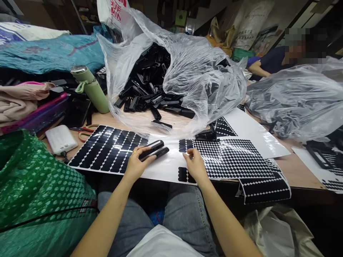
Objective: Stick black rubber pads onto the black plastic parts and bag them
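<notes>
My left hand (138,164) is closed around a pair of long black plastic parts (155,151), held side by side above the sticker sheet. Beneath both hands lies a white sheet with black oblong stickers (107,148) on its left and a bare white backing in the middle. My right hand (195,164) is over the few black stickers left of centre-right, thumb and fingertips pinched together; what is between them, if anything, is too small to make out. Just right of it, a sheet of small round black stickers (230,157) lies on top.
Behind the sheets, a large clear plastic bag (198,71) spills several black parts (144,96). A green flask (92,91), white power bank (61,139) and red-handled scissors (85,134) stand left. A green bag (40,185) hangs at the near left. Another person (273,60) sits at back right.
</notes>
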Tool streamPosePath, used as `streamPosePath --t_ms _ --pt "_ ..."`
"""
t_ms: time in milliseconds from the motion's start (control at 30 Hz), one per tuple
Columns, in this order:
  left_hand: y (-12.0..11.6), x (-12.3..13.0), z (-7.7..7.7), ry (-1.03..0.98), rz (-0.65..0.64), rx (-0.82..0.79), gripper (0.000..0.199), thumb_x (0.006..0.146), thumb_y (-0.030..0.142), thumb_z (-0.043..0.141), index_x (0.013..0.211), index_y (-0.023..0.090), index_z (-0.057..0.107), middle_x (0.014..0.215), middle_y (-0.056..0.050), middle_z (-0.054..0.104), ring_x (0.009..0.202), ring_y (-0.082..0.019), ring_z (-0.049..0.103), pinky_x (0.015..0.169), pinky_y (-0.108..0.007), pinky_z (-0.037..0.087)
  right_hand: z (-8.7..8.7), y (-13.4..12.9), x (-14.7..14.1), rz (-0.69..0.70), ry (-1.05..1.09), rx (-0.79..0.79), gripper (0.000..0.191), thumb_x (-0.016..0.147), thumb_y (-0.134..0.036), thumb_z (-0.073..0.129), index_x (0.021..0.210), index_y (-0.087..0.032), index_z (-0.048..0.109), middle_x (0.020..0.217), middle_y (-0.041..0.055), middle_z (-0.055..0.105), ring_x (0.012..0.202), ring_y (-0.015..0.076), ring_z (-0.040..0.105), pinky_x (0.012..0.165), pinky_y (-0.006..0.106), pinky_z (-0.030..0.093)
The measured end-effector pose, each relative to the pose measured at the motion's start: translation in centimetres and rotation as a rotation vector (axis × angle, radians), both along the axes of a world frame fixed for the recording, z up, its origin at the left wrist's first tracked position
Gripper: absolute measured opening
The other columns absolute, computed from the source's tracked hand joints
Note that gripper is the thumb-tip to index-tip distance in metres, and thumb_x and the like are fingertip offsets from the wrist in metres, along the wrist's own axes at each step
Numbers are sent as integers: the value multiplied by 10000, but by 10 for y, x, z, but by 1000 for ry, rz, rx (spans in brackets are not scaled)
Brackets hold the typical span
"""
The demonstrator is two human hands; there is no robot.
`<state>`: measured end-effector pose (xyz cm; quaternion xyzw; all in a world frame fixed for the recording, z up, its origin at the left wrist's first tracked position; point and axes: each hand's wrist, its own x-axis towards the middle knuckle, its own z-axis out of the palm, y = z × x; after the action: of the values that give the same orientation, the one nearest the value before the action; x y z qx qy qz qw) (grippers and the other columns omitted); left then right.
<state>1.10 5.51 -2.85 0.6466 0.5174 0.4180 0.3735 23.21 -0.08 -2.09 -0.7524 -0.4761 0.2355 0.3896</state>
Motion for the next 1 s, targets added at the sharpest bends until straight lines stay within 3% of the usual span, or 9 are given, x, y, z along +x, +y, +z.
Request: streamPosePath --t_ms 100,200,333,467,600,733,833,1000 --pt "10 -9 -2 44 94 100 285 739 354 557 957 193 645 1035 -64 532 1012 -206 522 892 -359 423 0 9 36 -76 -180 -45 169 791 -329 445 835 -175 498 877 77 563 787 188 521 731 322 386" --pt "7 -10 6 -56 203 137 294 726 324 579 978 186 638 1045 -59 543 1008 -213 525 883 -367 445 -3 17 66 -90 -291 -146 146 802 -269 412 825 -164 511 869 92 575 779 191 520 713 314 372" --pt "-12 10 15 -410 72 -158 333 677 322 639 960 148 627 1012 -61 574 942 -224 567 802 -382 510 -14 29 81 -23 -297 -220 94 768 -218 458 765 -163 535 857 85 585 764 181 519 686 294 360" --pt "-27 37 8 -501 -87 -479 335 640 300 682 920 122 636 1006 -80 595 934 -226 576 793 -379 521 -22 41 83 26 -293 -266 78 740 -201 499 679 -167 534 781 68 586 723 176 514 661 288 344" --pt "-25 41 0 -547 -33 -615 343 598 265 722 896 120 633 969 -79 601 902 -212 585 776 -380 530 -13 41 84 66 -259 -291 121 738 -187 490 622 -165 519 691 56 570 649 165 504 619 288 339" --pt "-20 34 9 -598 -50 -681 366 559 183 750 898 124 626 1008 -80 592 882 -203 598 794 -382 524 15 23 59 113 -171 -252 167 800 -279 424 736 -175 538 727 34 571 645 148 511 610 275 363" --pt "-24 34 20 -614 -90 -704 352 572 179 743 901 125 629 1029 -90 599 882 -213 605 807 -395 515 34 5 19 267 71 -174 202 813 -361 412 817 -199 534 779 13 562 668 137 510 618 269 385" --pt "-34 40 27 -618 -132 -644 335 595 201 729 907 121 634 946 -77 633 862 -195 600 792 -384 515 41 -7 -31 354 150 -50 122 801 -271 430 714 -203 480 835 14 495 761 143 486 691 287 390"
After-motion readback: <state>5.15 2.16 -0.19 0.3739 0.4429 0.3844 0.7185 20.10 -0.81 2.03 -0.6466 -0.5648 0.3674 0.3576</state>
